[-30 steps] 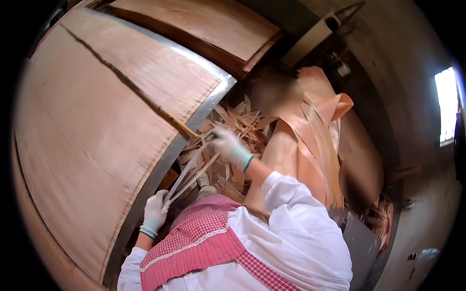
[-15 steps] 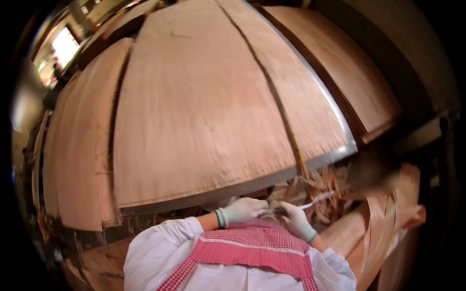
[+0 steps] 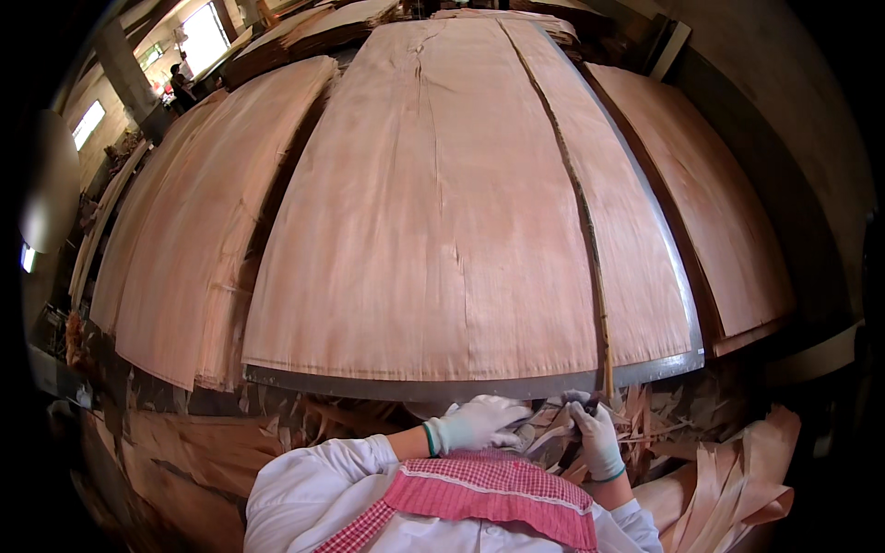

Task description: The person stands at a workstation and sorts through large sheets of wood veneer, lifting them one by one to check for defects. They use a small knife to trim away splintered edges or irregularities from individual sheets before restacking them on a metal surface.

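Note:
Both my hands wear white gloves with green cuffs. My left hand [image 3: 475,426] hovers just off the near edge of the table, its fingers stretched to the right with nothing seen in them. My right hand [image 3: 597,438] is closed, its fingers bent around a small dark object [image 3: 592,404] too unclear to name, close to the near end of a long thin stick [image 3: 590,230]. That stick lies lengthwise over a large sheet of wood veneer [image 3: 396,249]. Cracks run down the sheet's middle.
A grey metal edge [image 3: 369,387] borders the table. Veneer stacks stand at the left [image 3: 194,230] and the right [image 3: 710,194]. Torn veneer strips [image 3: 728,488] and scraps lie below the near edge. A person [image 3: 182,83] is far off near a bright window.
My hands have moved apart, the right one going toward the stick's near end. A pale strip by my right hand no longer shows there. The whole view has shifted, with more of the far end visible.

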{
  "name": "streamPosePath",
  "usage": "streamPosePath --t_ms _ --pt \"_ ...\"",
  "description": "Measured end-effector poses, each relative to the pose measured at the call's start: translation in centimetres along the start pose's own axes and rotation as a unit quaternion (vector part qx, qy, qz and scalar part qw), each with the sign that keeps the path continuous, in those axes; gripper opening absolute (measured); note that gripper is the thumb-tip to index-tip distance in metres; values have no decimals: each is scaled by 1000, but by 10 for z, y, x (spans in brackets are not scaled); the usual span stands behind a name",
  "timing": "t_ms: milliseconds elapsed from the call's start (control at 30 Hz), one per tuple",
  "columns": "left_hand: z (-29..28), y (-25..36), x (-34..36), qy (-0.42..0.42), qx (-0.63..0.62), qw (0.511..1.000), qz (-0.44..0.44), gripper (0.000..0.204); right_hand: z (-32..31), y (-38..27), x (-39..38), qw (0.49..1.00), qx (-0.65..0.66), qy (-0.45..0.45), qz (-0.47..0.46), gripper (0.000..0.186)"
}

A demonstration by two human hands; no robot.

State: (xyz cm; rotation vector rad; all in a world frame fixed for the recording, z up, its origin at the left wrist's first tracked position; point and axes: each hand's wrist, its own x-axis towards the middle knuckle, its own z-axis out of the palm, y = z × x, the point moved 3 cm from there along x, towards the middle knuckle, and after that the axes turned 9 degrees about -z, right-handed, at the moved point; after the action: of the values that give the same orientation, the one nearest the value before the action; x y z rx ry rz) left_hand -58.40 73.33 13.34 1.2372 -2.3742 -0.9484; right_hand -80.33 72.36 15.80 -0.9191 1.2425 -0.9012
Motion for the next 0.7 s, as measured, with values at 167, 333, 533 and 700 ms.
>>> streamPosePath --t_ms 167,333,533,700 --pt "-24 27 28 42 -272 961 6 40 10 23 2 976 158 -142 49 18" --pt "-14 34 28 -2 -311 950 -14 24 11 27 -7 965 179 -179 63 30" --pt "21 14 32 33 -319 932 -170 16 -19 34 -11 982 5 -186 21 22" --pt "114 -58 21 23 -660 669 -341 12 -136 75 -8 961 -176 -108 182 13"
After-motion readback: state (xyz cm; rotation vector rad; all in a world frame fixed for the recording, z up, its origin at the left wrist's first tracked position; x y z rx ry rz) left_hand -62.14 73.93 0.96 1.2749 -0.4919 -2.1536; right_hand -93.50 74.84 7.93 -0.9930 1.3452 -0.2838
